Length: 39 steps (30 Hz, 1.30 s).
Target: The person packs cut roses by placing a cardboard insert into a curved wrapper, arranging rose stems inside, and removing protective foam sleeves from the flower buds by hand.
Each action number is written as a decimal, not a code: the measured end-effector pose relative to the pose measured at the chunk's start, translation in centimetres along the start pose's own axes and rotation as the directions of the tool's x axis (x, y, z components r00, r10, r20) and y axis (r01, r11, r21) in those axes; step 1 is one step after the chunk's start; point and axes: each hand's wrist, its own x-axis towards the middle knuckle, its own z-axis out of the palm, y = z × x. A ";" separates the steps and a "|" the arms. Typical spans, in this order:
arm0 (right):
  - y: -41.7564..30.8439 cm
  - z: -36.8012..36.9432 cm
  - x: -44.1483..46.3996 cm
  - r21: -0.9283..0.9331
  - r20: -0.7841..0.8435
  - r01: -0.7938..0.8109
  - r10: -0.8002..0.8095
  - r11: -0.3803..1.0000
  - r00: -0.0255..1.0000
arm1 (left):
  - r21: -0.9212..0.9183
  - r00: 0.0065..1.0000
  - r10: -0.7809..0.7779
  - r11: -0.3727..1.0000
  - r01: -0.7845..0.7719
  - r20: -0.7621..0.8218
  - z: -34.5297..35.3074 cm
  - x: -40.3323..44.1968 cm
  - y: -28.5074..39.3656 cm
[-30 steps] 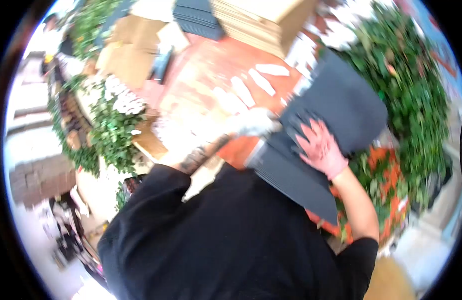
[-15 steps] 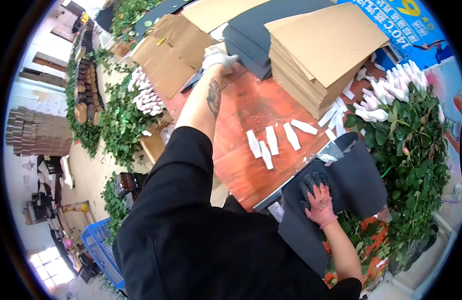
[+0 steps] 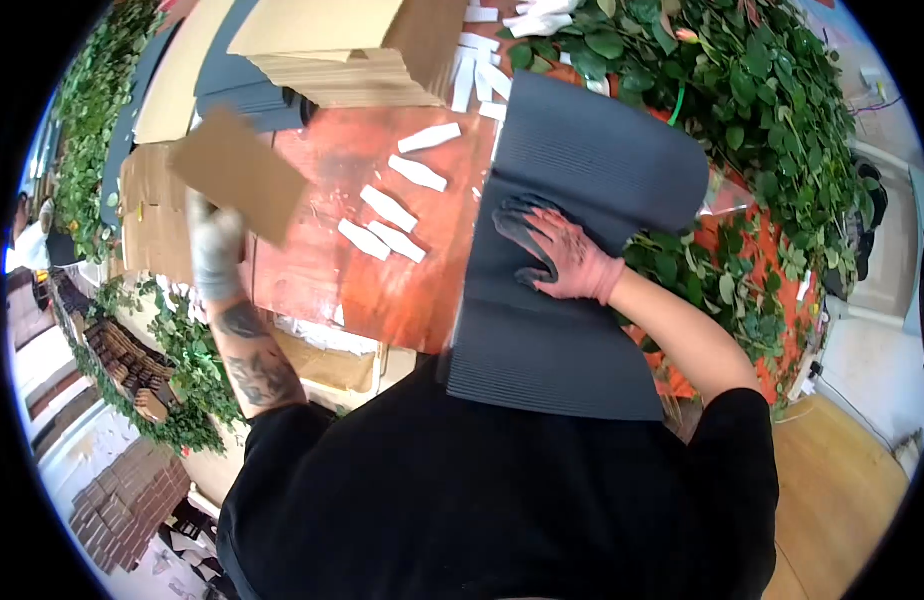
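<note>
My left hand [image 3: 216,248], in a white glove, holds a small brown cardboard sheet [image 3: 240,172] up over the left side of the red table. The sheet is tilted and slightly blurred, and it hides part of the fingers. My right hand [image 3: 567,252], in a pink glove with dark fingers, lies flat with spread fingers on a black corrugated sheet [image 3: 552,345]. That sheet's far part curls over at the right. Between my hands, several white paper sleeves [image 3: 389,208] lie on the red tabletop [image 3: 312,270].
A tall stack of tan cardboard [image 3: 352,75] stands at the table's back, beside more black sheets [image 3: 247,95]. Flat brown cardboard [image 3: 152,205] lies at the left. Leafy flower stems [image 3: 752,85] crowd the right side. More white sleeves [image 3: 474,75] lie beside the stack.
My left hand has lifted away from the table's far left with a cardboard sheet in it. The view has turned. My right hand stays on the black sheet, which now lies flatter.
</note>
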 end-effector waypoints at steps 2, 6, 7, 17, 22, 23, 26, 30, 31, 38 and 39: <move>-0.3 -0.8 -0.1 0.094 -0.026 -0.022 0.024 0.995 0.999 | -0.107 0.946 -0.145 0.977 0.183 0.290 7.8 -1.7 -2.5; -0.2 -1.6 -0.7 0.461 -0.085 -0.088 0.143 0.883 0.986 | -0.016 0.632 -0.183 0.955 0.296 0.753 17.3 1.1 -7.2; -0.2 -1.4 -1.0 0.524 -0.124 -0.094 0.185 0.846 0.975 | -0.072 0.636 -0.192 0.928 0.364 0.747 17.8 0.9 -7.3; 2.5 1.3 0.8 0.789 -0.223 -0.152 0.507 0.595 0.832 | 0.341 0.809 -0.588 0.766 0.545 0.028 15.7 -3.0 -10.9; 1.0 0.5 0.8 0.815 -0.080 -0.295 0.601 0.499 0.795 | 0.710 0.835 -0.543 0.624 0.326 0.093 17.7 -5.3 -12.0; 0.5 -0.3 0.7 0.872 -0.031 -0.282 0.621 0.399 0.783 | 0.675 0.811 -0.572 0.646 0.356 0.120 17.8 -4.9 -12.0; -3.5 -4.9 -1.3 0.974 0.103 -0.215 0.711 0.069 0.696 | 0.522 0.840 -0.510 0.775 0.356 0.184 17.7 -5.2 -12.4; -2.9 -4.9 -4.5 0.956 -0.281 0.195 0.499 0.218 0.820 | 0.415 0.820 -0.512 0.824 0.384 0.257 16.2 -5.3 -15.6; -3.5 -6.6 -4.9 0.957 -0.278 0.191 0.497 0.220 0.822 | 0.455 0.857 -0.467 0.826 0.333 0.221 16.5 -5.1 -15.9; -2.7 -8.4 -3.7 0.956 0.275 -0.295 0.357 0.001 0.893 | 0.588 0.802 -0.580 0.702 0.403 0.142 17.5 -4.0 -15.9; -1.7 -6.3 -3.1 0.960 0.167 -0.243 0.416 0.137 0.894 | 0.588 0.799 -0.584 0.700 0.405 0.146 17.5 -4.2 -15.8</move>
